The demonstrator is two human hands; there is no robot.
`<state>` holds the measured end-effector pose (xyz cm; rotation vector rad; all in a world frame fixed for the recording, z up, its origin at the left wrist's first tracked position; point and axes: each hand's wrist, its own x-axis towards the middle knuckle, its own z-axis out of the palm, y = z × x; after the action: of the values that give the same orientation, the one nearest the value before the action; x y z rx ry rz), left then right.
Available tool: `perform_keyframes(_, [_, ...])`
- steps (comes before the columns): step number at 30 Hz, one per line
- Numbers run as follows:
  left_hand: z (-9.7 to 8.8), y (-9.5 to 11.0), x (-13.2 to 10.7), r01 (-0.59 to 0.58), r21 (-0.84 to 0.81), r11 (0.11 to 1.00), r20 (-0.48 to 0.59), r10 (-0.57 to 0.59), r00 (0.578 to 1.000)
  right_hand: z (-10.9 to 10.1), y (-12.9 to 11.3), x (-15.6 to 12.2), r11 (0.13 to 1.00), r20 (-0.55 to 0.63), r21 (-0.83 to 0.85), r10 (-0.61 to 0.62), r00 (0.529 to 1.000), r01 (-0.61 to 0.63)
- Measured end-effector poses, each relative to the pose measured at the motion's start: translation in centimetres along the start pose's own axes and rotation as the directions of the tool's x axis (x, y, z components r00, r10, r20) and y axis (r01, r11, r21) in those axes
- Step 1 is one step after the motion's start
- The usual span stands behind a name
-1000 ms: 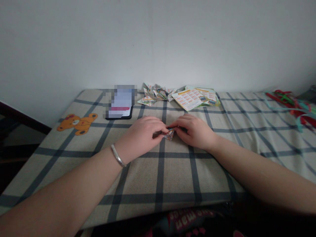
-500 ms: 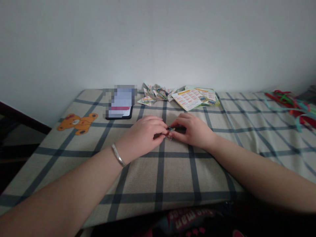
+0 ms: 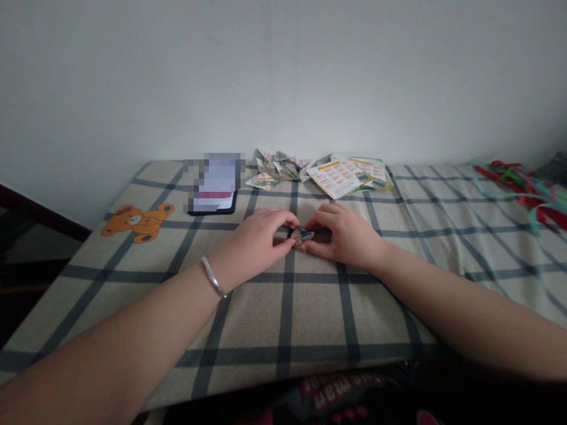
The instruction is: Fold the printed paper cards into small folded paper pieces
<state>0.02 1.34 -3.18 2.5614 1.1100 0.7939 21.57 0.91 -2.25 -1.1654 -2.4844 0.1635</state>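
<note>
A small folded piece of printed paper (image 3: 303, 236) lies between my hands on the checked tablecloth (image 3: 248, 319). My left hand (image 3: 261, 239), with a silver bangle at its wrist, grips the paper's left side between thumb and fingertips. From the right, my right hand (image 3: 343, 236) pinches the other side with its thumb and curled fingers. Part of the paper is hidden by the fingertips, so its full shape cannot be made out.
Behind the hands, folded paper pieces (image 3: 283, 167) and flat printed sheets (image 3: 339, 178) lie near the wall. A phone (image 3: 215, 189) leans at the back left beside a bear picture (image 3: 139, 221). Red and green ribbons (image 3: 527, 192) lie far right.
My left fingers have lifted and curled back a little, so more of the folded paper shows between my hands. The right hand has barely moved.
</note>
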Motion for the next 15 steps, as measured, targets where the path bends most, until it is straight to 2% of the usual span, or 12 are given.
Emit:
perform_keyframes(5, [0.45, -0.06, -0.29, -0.065, 0.075, 0.995, 0.007, 0.065, 0.998, -0.16, -0.36, -0.13, 1.000, -0.013, -0.020, 0.012, 1.000, -0.013])
perform_keyframes(8, [0.41, -0.12, -0.21, -0.071, 0.040, 0.997, 0.020, 0.070, 0.997, -0.26, -0.49, -0.18, 0.999, -0.016, -0.023, 0.037, 0.999, -0.037])
perform_keyframes(11, [0.16, 0.03, -0.03, 0.000, -0.038, 0.999, 0.006, 0.000, 1.000, -0.32, -0.47, -0.16, 0.999, -0.002, -0.017, 0.029, 1.000, -0.029])
perform_keyframes(15, [-0.05, 0.45, 0.18, 0.145, -0.206, 0.968, 0.026, -0.142, 0.989, -0.35, -0.45, -0.19, 0.998, 0.043, 0.042, -0.049, 0.998, 0.047])
